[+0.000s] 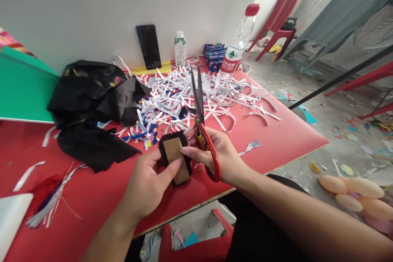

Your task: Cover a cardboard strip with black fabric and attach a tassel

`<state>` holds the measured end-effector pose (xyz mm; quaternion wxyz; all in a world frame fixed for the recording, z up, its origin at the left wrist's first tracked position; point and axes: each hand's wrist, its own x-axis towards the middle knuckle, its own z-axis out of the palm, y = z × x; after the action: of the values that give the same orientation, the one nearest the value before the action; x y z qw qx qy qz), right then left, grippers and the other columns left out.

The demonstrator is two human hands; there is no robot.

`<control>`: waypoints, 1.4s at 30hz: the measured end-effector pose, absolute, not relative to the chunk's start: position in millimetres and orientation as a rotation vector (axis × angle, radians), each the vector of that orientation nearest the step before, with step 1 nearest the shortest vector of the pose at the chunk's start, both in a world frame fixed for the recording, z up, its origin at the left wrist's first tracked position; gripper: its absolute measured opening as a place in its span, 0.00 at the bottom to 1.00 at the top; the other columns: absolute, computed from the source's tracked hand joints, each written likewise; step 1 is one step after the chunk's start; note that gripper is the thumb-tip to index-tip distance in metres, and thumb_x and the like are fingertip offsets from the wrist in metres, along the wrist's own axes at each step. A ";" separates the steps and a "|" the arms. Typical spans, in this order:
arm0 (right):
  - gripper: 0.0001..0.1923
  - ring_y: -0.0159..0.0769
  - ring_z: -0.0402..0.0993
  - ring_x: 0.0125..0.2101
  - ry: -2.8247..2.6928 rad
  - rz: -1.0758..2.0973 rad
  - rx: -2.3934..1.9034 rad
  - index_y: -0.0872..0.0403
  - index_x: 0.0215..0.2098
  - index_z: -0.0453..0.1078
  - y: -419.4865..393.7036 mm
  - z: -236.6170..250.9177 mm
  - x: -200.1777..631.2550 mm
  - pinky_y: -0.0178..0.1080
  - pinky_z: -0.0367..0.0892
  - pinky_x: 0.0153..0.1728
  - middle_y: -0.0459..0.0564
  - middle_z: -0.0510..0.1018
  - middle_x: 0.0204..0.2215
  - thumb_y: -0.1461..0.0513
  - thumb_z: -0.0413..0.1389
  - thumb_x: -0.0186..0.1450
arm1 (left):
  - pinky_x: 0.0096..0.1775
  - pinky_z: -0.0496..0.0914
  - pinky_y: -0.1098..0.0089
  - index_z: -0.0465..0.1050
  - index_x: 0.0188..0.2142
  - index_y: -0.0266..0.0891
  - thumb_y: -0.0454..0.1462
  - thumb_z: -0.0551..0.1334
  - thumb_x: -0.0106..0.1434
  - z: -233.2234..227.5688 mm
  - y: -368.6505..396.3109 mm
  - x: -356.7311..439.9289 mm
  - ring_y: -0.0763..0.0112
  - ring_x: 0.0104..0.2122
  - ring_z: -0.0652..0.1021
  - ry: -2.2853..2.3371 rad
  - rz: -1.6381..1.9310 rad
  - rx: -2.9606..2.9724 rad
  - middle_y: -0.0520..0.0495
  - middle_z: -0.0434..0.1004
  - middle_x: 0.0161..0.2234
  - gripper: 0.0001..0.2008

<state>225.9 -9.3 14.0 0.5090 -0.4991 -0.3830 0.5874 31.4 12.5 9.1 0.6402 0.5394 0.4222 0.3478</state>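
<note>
At nine o'clock, black fabric point(92, 98) lies crumpled on the red worktop point(101, 196). Toward seven o'clock, the left hand point(147, 184) grips a tan rectangle point(172, 148) on a black backing point(175, 134), seemingly cut out already but not folded over; the right hand point(225, 153) pinches it too, holding red-handled scissors point(200, 119) pointing to twelve.

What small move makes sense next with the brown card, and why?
Probably folding the black fabric over the brown card: a dark margin shows beyond its edges, the left hand has its thumb on it, and the right hand holds scissors pointing away.
</note>
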 end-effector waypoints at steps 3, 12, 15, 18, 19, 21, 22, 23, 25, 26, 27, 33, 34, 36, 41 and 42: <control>0.31 0.31 0.69 0.28 -1.021 1.519 -1.180 0.54 0.46 0.72 -14.6 14.8 228.8 0.36 0.68 0.29 0.44 0.75 0.33 0.44 0.75 0.56 | 0.46 0.82 0.66 0.88 0.45 0.41 0.41 0.76 0.63 14.1 15.4 32.1 0.57 0.44 0.88 0.970 1.089 0.998 0.43 0.90 0.45 0.11; 0.34 0.32 0.57 0.31 -1.429 1.779 -1.199 0.53 0.43 0.71 -30.8 36.3 232.9 0.35 0.59 0.31 0.42 0.64 0.31 0.34 0.66 0.61 | 0.45 0.84 0.57 0.88 0.41 0.42 0.41 0.75 0.63 31.1 13.3 32.4 0.51 0.42 0.88 0.845 1.237 0.766 0.41 0.90 0.41 0.08; 0.36 0.32 0.56 0.30 -1.422 1.850 -1.212 0.53 0.41 0.70 -32.2 39.1 230.6 0.34 0.58 0.30 0.41 0.62 0.29 0.32 0.67 0.58 | 0.47 0.83 0.58 0.88 0.40 0.42 0.41 0.75 0.63 31.3 12.1 34.1 0.51 0.44 0.88 0.867 1.247 0.751 0.42 0.90 0.41 0.07; 0.37 0.33 0.56 0.31 -1.406 1.877 -1.227 0.53 0.37 0.70 -31.8 37.5 229.8 0.35 0.58 0.31 0.40 0.61 0.28 0.31 0.67 0.56 | 0.47 0.82 0.57 0.88 0.38 0.43 0.40 0.76 0.61 30.2 12.0 34.0 0.52 0.42 0.88 0.855 1.247 0.742 0.43 0.90 0.39 0.07; 0.37 0.33 0.56 0.31 -1.400 1.876 -1.222 0.53 0.37 0.70 -31.6 36.5 229.6 0.35 0.58 0.31 0.40 0.61 0.27 0.31 0.67 0.56 | 0.46 0.83 0.57 0.87 0.38 0.43 0.40 0.76 0.61 29.7 11.9 33.7 0.52 0.41 0.88 0.848 1.238 0.743 0.43 0.89 0.39 0.07; 0.36 0.32 0.54 0.30 -1.390 1.859 -1.206 0.53 0.36 0.69 -31.1 34.7 228.8 0.35 0.57 0.30 0.40 0.61 0.28 0.31 0.67 0.57 | 0.44 0.83 0.56 0.88 0.38 0.43 0.41 0.76 0.61 28.7 11.4 32.8 0.52 0.39 0.88 0.838 1.219 0.754 0.42 0.89 0.38 0.07; 0.36 0.31 0.53 0.29 -1.388 1.853 -1.193 0.53 0.36 0.69 -31.0 34.0 228.3 0.34 0.56 0.30 0.40 0.61 0.28 0.31 0.66 0.57 | 0.43 0.83 0.57 0.88 0.39 0.43 0.41 0.76 0.61 28.2 11.1 32.5 0.52 0.38 0.87 0.839 1.210 0.761 0.42 0.89 0.38 0.07; 0.36 0.31 0.53 0.29 -1.384 1.852 -1.177 0.53 0.37 0.70 -31.1 33.3 227.6 0.34 0.55 0.29 0.40 0.60 0.28 0.31 0.66 0.58 | 0.42 0.83 0.57 0.88 0.39 0.42 0.41 0.75 0.62 27.9 10.8 32.3 0.53 0.37 0.87 0.840 1.205 0.766 0.42 0.89 0.38 0.08; 0.35 0.31 0.53 0.29 -1.365 1.868 -1.145 0.53 0.38 0.71 -31.7 32.4 226.3 0.34 0.55 0.29 0.40 0.60 0.27 0.32 0.66 0.59 | 0.41 0.83 0.57 0.88 0.39 0.42 0.41 0.75 0.62 27.6 10.4 32.4 0.54 0.36 0.87 0.834 1.205 0.769 0.42 0.88 0.37 0.07; 0.35 0.31 0.53 0.28 -1.348 1.878 -1.134 0.54 0.39 0.71 -32.2 32.1 225.7 0.34 0.56 0.28 0.40 0.60 0.27 0.32 0.66 0.60 | 0.41 0.83 0.57 0.88 0.39 0.43 0.41 0.76 0.61 27.7 10.4 32.7 0.55 0.35 0.87 0.830 1.208 0.763 0.43 0.88 0.36 0.07; 0.34 0.30 0.53 0.28 -1.326 1.880 -1.131 0.54 0.39 0.72 -32.8 31.8 225.3 0.34 0.55 0.28 0.40 0.60 0.27 0.33 0.66 0.60 | 0.41 0.83 0.58 0.88 0.39 0.43 0.40 0.76 0.61 27.8 10.4 33.1 0.55 0.35 0.87 0.827 1.210 0.756 0.43 0.88 0.36 0.07; 0.27 0.25 0.49 0.22 -1.254 1.906 -1.147 0.55 0.41 0.75 -34.1 30.8 224.1 0.31 0.51 0.22 0.38 0.62 0.23 0.42 0.70 0.63 | 0.39 0.83 0.58 0.88 0.37 0.42 0.40 0.76 0.60 29.3 10.4 34.5 0.53 0.36 0.87 0.823 1.207 0.720 0.43 0.88 0.36 0.06; 0.26 0.25 0.50 0.22 -1.249 1.911 -1.147 0.55 0.40 0.75 -33.9 30.4 223.9 0.31 0.51 0.21 0.38 0.62 0.22 0.42 0.71 0.63 | 0.39 0.83 0.57 0.87 0.37 0.43 0.41 0.76 0.60 29.4 10.2 34.4 0.52 0.37 0.87 0.815 1.209 0.720 0.43 0.88 0.36 0.06; 0.27 0.26 0.53 0.21 -1.243 1.891 -1.168 0.55 0.35 0.74 -33.7 29.5 223.8 0.32 0.52 0.21 0.38 0.63 0.21 0.41 0.71 0.62 | 0.40 0.83 0.57 0.88 0.37 0.44 0.40 0.76 0.61 29.8 9.6 34.1 0.53 0.37 0.87 0.796 1.218 0.720 0.43 0.88 0.37 0.06; 0.31 0.29 0.56 0.26 -1.351 1.809 -1.136 0.54 0.35 0.72 -34.4 30.9 226.0 0.33 0.55 0.25 0.42 0.65 0.26 0.36 0.67 0.62 | 0.36 0.84 0.62 0.88 0.36 0.43 0.40 0.77 0.59 31.2 9.0 33.6 0.57 0.33 0.87 0.780 1.219 0.709 0.45 0.88 0.34 0.06; 0.32 0.29 0.56 0.27 -1.376 1.790 -1.102 0.54 0.36 0.71 -34.4 32.1 226.7 0.33 0.56 0.27 0.42 0.66 0.28 0.34 0.65 0.63 | 0.36 0.84 0.63 0.88 0.36 0.43 0.40 0.77 0.59 31.5 9.1 33.5 0.58 0.33 0.87 0.776 1.222 0.703 0.46 0.88 0.34 0.06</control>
<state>226.7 -34.4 32.1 0.3098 -0.4170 -0.5207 0.6775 33.5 9.1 31.5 0.6935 0.3147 0.3474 0.5471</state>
